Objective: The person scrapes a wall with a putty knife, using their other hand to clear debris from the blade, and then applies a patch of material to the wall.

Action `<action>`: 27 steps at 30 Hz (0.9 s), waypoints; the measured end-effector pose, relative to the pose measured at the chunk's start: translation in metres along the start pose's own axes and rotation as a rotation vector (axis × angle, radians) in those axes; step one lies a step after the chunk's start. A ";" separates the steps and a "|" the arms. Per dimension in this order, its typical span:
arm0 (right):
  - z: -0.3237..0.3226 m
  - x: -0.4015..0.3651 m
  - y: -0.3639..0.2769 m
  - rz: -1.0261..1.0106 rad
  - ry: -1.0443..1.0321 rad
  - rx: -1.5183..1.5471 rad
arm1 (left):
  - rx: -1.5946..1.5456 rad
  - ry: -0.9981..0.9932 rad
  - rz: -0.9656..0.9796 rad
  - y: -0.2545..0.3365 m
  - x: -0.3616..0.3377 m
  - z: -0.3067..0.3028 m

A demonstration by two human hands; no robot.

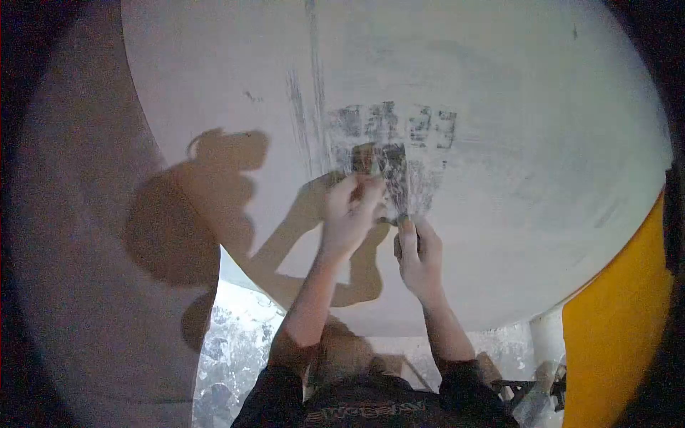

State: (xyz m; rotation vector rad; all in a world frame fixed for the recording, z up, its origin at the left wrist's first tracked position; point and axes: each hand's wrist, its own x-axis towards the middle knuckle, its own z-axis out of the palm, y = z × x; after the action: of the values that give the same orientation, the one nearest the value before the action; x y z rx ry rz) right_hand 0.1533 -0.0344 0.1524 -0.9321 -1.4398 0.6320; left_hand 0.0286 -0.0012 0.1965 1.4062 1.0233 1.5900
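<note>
A large pale curved panel [514, 235] fills the middle of the view, and both hands are up close to it. My left hand [351, 207] is closed, its fingers curled at the left edge of a thin dark-smudged strip [394, 171]. What its fingertips hold is hidden. Lower down and to the right, my right hand [419, 255] pinches the bottom end of that strip between thumb and fingers. Around and above the strip, blocky dark smudges [432, 127] mark the panel. Long grey streaks [316, 85] run up it on the left.
Shadows of my head and arms [185, 214] fall on the panel and the grey-brown surface [78, 285] at left. A yellow surface [614, 314] curves along the right. Below the panel lies a whitish, spattered floor [235, 349], with dark equipment [528, 389] at lower right.
</note>
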 end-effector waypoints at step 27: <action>0.009 -0.083 0.032 0.141 -0.070 0.149 | 1.132 -0.363 1.163 -0.039 -0.049 -0.048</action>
State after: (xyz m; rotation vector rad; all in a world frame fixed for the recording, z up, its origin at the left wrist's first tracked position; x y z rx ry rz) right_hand 0.1436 -0.0860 0.0793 -0.9064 -1.3763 0.8730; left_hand -0.0127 -0.0352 0.1383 3.3594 0.9145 1.2597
